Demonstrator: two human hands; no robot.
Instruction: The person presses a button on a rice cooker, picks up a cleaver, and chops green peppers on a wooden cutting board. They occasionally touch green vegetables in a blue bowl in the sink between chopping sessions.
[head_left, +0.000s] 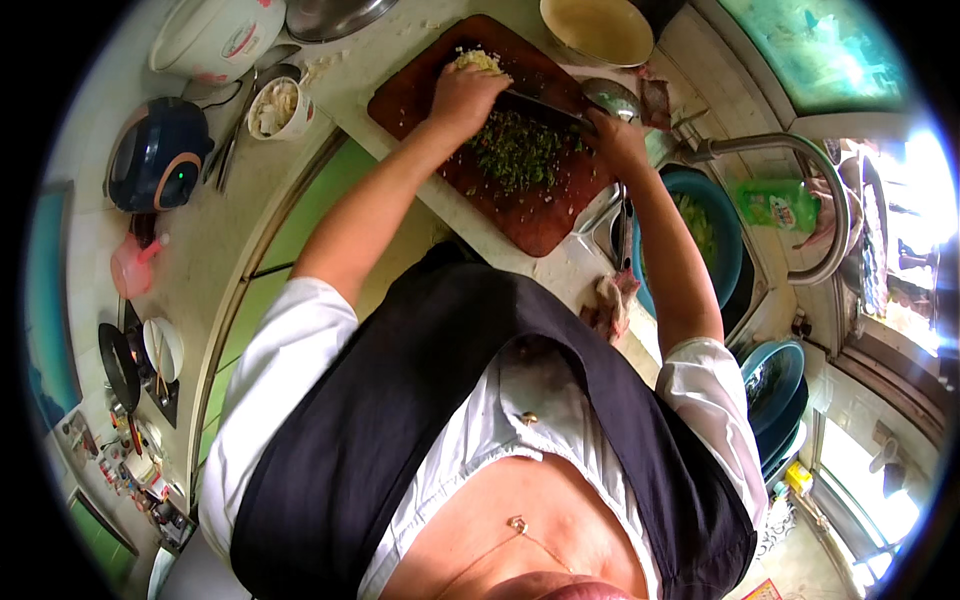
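Note:
A reddish-brown cutting board (525, 214) lies at an angle on the counter. My left hand (466, 97) rests on a small heap of finely chopped pale food (480, 60) near the board's far left part; its fingertips are partly hidden. My right hand (616, 142) grips the handle end of a kitchen knife at the board's right side. The knife's blade (544, 105) reaches left towards my left hand. Chopped green herbs or vegetables (525, 150) are spread over the middle of the board, below the blade, with pale bits scattered about.
A cream bowl (598, 30) and a metal ladle (611, 99) are beyond the board. Right of it are a curved faucet (814, 146) and a blue basin (724, 232) holding greens. A white tub (279, 109), an air fryer (161, 154) and a cloth (613, 304) also lie around.

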